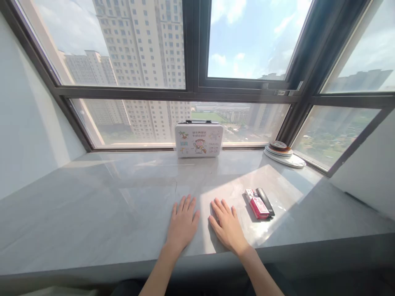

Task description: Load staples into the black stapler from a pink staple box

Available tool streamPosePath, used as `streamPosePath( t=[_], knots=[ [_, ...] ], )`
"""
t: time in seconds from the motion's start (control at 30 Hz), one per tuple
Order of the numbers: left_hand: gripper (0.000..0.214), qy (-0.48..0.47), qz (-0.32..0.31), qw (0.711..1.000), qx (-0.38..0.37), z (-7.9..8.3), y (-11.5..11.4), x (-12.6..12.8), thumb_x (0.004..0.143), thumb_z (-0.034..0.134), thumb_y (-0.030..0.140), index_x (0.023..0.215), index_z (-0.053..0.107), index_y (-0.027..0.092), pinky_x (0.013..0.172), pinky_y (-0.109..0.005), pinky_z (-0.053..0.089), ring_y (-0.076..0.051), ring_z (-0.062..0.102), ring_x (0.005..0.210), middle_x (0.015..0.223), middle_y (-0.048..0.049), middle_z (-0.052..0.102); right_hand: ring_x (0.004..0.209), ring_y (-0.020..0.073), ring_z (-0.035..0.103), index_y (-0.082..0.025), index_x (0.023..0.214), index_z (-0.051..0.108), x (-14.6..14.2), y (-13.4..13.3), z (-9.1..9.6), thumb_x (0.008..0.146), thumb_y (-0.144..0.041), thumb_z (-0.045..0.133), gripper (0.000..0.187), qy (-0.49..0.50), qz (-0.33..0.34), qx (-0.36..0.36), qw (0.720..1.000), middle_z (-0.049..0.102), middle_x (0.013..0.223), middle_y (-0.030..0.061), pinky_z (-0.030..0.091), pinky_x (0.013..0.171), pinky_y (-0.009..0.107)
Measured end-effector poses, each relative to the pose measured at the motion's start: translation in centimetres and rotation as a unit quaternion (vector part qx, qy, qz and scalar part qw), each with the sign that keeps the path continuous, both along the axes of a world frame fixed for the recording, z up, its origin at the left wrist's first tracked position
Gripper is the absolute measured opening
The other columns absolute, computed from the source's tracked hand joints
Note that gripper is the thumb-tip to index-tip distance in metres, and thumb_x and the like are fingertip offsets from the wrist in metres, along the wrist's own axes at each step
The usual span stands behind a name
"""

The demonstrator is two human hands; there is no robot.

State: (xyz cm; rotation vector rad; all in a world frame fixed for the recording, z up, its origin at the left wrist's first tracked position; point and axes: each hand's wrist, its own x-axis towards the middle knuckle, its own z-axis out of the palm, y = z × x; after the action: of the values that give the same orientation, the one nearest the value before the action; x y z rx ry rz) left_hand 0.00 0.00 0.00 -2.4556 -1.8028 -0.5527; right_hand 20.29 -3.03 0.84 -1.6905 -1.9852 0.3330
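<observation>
My left hand (183,223) lies flat, palm down, on the grey marble-look sill (129,213), fingers a little apart. To its right, my right hand (226,224) rests the same way, partly in sunlight, holding nothing. Nearest to the right hand is a small red-and-white box (259,208), with another small white printed box (251,194) touching it behind. A black stapler (265,202) lies along their right side. Against the window stands a white carry case (199,140) with cartoon prints and a dark handle on top.
In the far right corner, a stack of plates or round discs (279,151) sits by the dark window frame (300,119). White walls (33,107) close off both sides. The sill's front edge (123,266) runs just before my wrists.
</observation>
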Motion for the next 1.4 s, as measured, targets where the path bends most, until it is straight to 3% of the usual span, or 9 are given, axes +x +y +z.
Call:
streamPosePath(
  t=[0.13,0.3,0.37,0.47,0.6,0.8,1.07,1.23,1.4],
  knots=[
    [0.054,0.001,0.000,1.000,-0.003,0.0,0.1,-0.1,0.106,0.033,0.043,0.158,0.039,0.030,0.126,-0.055,0.021,-0.028,0.028,0.155,0.168,-0.0034,0.032,0.148,0.0260,0.042,-0.029,0.149,0.053,5.3,1.3,1.6,0.102,-0.052,0.043,0.054,0.204,0.011,0.011,0.979,0.051,0.156,0.0067,0.038,0.118,0.046],
    [0.055,0.007,0.002,1.000,-0.006,-0.2,0.3,0.0,0.106,0.031,0.043,0.158,0.039,0.029,0.126,-0.055,0.021,-0.028,0.026,0.156,0.168,-0.0032,0.030,0.102,0.0283,0.067,-0.021,0.128,0.069,16.8,2.0,3.8,0.094,-0.061,0.053,0.056,0.156,-0.178,0.146,0.961,0.073,0.112,0.0131,0.053,0.090,0.040],
    [0.056,0.010,0.003,1.000,-0.011,-0.1,0.3,0.0,0.106,0.031,0.044,0.159,0.039,0.029,0.126,-0.055,0.020,-0.029,0.026,0.156,0.168,-0.0035,0.030,0.086,0.0269,0.067,-0.019,0.127,0.070,20.2,2.0,3.7,0.091,-0.067,0.052,0.063,0.123,-0.212,0.087,0.966,0.073,0.091,0.0097,0.052,0.081,0.038],
    [0.056,0.011,0.003,1.000,-0.018,0.0,0.3,0.1,0.106,0.031,0.044,0.159,0.039,0.028,0.127,-0.056,0.019,-0.029,0.026,0.156,0.168,-0.0041,0.030,0.085,0.0267,0.068,-0.024,0.117,0.074,22.1,2.0,2.9,0.092,-0.070,0.044,0.061,0.117,-0.143,-0.043,0.982,0.074,0.086,0.0050,0.051,0.080,0.035],
    [0.056,-0.002,0.003,1.000,-0.016,0.0,0.2,0.2,0.106,0.032,0.044,0.158,0.039,0.028,0.127,-0.056,0.018,-0.029,0.026,0.156,0.168,-0.0045,0.030,0.088,0.0274,0.067,-0.023,0.097,0.076,19.3,2.4,2.3,0.096,-0.071,0.035,0.063,0.121,-0.082,-0.088,0.985,0.076,0.088,0.0040,0.048,0.081,0.033],
    [0.049,-0.122,-0.003,0.992,-0.033,0.2,0.0,0.1,0.107,0.032,0.046,0.148,0.053,0.028,0.126,-0.053,0.021,-0.025,0.035,0.152,0.159,-0.0052,0.048,0.073,0.0216,0.062,-0.021,0.081,0.070,9.6,2.5,2.4,0.099,-0.070,0.031,0.065,0.102,-0.079,-0.057,0.990,0.071,0.075,0.0024,0.041,0.068,0.028],
    [0.048,-0.302,0.043,0.952,-0.023,1.8,-1.3,0.8,0.104,0.042,0.052,0.141,0.057,0.024,0.120,-0.046,0.036,-0.025,0.057,0.131,0.139,-0.0075,0.065,0.067,0.0192,0.061,-0.030,0.105,0.072,-3.3,2.9,2.7,0.103,-0.065,0.031,0.055,0.079,-0.088,-0.042,0.992,0.068,0.071,0.0012,0.030,0.058,0.026],
    [0.062,-0.261,0.096,0.959,0.050,2.0,-1.5,2.0,0.091,0.063,0.045,0.146,0.048,0.019,0.111,-0.047,0.044,-0.032,0.054,0.130,0.138,-0.0134,0.060,0.060,0.0170,0.055,-0.024,0.086,0.069,-1.2,2.4,2.6,0.102,-0.068,0.031,0.061,0.129,-0.090,-0.012,0.987,0.060,0.062,-0.0004,0.032,0.059,0.026],
    [0.045,-0.245,0.127,0.959,0.057,2.2,-2.1,1.8,0.091,0.061,0.037,0.133,0.058,0.022,0.098,-0.045,0.052,-0.031,0.062,0.114,0.121,-0.0108,0.065,0.058,0.0154,0.049,-0.022,0.078,0.066,3.4,0.8,2.2,0.100,-0.069,0.038,0.059,0.172,-0.099,0.015,0.980,0.051,0.058,-0.0027,0.032,0.058,0.026]
  ],
)
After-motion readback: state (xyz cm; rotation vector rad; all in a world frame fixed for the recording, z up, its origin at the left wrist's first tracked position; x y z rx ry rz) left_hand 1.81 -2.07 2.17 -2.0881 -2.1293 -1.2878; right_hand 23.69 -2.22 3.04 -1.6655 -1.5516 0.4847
